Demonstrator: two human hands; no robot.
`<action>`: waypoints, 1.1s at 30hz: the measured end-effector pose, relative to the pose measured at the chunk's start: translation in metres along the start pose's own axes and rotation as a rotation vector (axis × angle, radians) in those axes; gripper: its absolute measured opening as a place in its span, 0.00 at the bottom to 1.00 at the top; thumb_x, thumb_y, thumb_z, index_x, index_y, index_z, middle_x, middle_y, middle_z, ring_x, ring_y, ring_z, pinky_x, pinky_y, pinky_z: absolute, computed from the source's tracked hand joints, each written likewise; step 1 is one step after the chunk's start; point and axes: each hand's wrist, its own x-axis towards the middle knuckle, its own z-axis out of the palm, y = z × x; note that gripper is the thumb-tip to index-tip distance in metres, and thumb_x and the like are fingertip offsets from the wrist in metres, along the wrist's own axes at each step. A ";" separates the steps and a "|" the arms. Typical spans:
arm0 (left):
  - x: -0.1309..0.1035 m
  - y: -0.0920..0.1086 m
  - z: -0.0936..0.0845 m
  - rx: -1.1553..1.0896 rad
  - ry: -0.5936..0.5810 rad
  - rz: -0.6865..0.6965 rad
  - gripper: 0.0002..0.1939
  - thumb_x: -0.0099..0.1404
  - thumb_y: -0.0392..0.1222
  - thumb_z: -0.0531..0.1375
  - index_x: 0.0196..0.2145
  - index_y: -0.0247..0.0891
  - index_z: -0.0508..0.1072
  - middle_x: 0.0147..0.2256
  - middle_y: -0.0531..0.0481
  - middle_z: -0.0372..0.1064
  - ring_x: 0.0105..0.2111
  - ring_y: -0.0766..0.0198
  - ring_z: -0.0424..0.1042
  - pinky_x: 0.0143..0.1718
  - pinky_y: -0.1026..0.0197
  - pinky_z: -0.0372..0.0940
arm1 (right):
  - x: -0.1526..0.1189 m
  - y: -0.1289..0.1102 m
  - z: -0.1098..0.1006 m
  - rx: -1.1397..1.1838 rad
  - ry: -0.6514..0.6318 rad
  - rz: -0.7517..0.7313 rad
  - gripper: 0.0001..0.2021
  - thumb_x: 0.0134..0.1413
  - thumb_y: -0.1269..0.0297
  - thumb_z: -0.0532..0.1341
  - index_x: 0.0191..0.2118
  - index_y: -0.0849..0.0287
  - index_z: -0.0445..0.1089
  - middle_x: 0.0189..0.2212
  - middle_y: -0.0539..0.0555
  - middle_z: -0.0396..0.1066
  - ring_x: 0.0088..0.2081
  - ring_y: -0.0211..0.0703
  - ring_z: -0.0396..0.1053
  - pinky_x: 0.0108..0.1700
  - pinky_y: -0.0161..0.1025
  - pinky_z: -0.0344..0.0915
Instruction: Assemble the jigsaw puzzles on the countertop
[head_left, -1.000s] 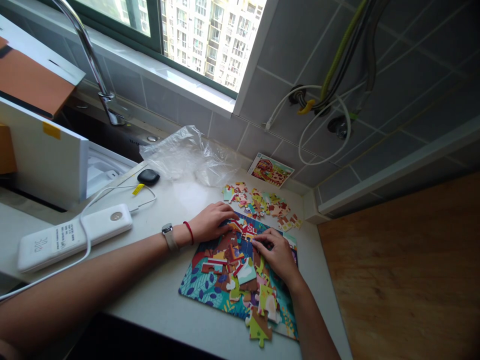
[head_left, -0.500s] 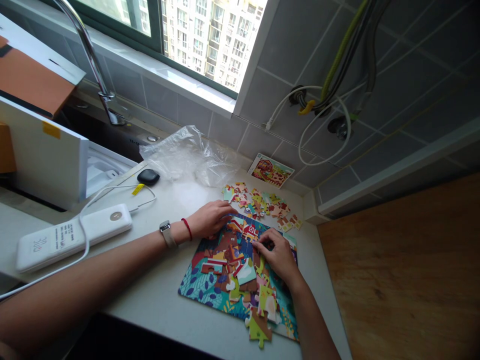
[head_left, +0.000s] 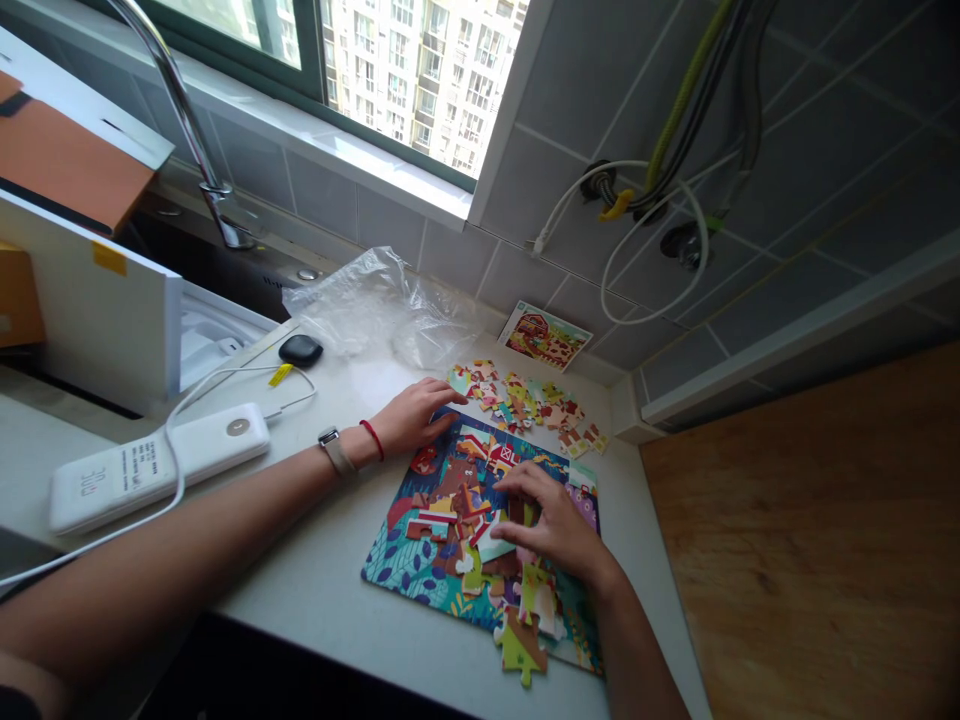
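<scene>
A picture board (head_left: 405, 570) with a blue and teal leafy design lies on the white counter, and loose jigsaw pieces (head_left: 521, 645) are heaped over its middle and lower right. My left hand (head_left: 420, 415) rests at the board's upper left corner, fingers apart and holding nothing. Over the heap hovers my right hand (head_left: 551, 515), its thumb and fingers spread, the thumb close to a pale mint piece (head_left: 491, 545). Whether it touches that piece I cannot tell. Near the board's top edge lie pieces with a red barn (head_left: 504, 457).
More jigsaw pieces (head_left: 517, 400) lie behind the board, below a picture card (head_left: 545, 335) leaning on the tiles. A clear plastic bag (head_left: 382, 310), a black oval object (head_left: 301, 349) and a white power bank (head_left: 161, 465) with a cable are left. A wooden panel (head_left: 810, 560) stands right.
My right hand has opened from a pinch near the barn pieces and moved down over the heap. My left hand has drawn back slightly, its fingers spreading at the board's corner.
</scene>
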 end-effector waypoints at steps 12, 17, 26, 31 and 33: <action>-0.007 0.023 0.008 0.027 -0.192 0.191 0.24 0.72 0.53 0.65 0.59 0.39 0.73 0.56 0.37 0.73 0.58 0.45 0.71 0.62 0.40 0.66 | -0.002 -0.011 0.002 -0.099 -0.094 0.067 0.20 0.45 0.62 0.80 0.44 0.53 0.77 0.46 0.52 0.72 0.49 0.49 0.71 0.52 0.42 0.67; -0.008 0.019 0.013 0.058 -0.192 0.166 0.15 0.75 0.46 0.61 0.56 0.41 0.77 0.59 0.41 0.73 0.61 0.44 0.70 0.62 0.40 0.66 | -0.004 -0.007 -0.007 -0.135 -0.051 0.075 0.16 0.48 0.63 0.78 0.41 0.54 0.76 0.45 0.52 0.72 0.48 0.49 0.71 0.51 0.42 0.68; -0.003 0.023 0.007 0.011 -0.178 0.088 0.15 0.76 0.46 0.60 0.55 0.36 0.75 0.49 0.39 0.77 0.51 0.50 0.76 0.56 0.46 0.71 | -0.002 -0.008 0.011 -0.209 0.023 -0.079 0.28 0.55 0.60 0.75 0.61 0.52 0.73 0.56 0.58 0.73 0.58 0.54 0.70 0.61 0.50 0.68; -0.004 0.023 0.008 0.029 -0.176 0.092 0.15 0.76 0.46 0.59 0.55 0.36 0.75 0.50 0.39 0.76 0.52 0.49 0.75 0.56 0.46 0.70 | 0.003 -0.013 0.034 -0.276 0.017 -0.174 0.33 0.56 0.59 0.75 0.66 0.52 0.69 0.58 0.60 0.72 0.60 0.59 0.67 0.65 0.58 0.65; -0.004 0.023 0.008 0.032 -0.179 0.092 0.15 0.76 0.47 0.59 0.55 0.37 0.74 0.50 0.39 0.76 0.51 0.49 0.75 0.55 0.46 0.70 | 0.003 -0.013 0.035 -0.265 0.019 -0.170 0.30 0.57 0.61 0.74 0.65 0.52 0.70 0.56 0.59 0.73 0.58 0.58 0.68 0.64 0.58 0.67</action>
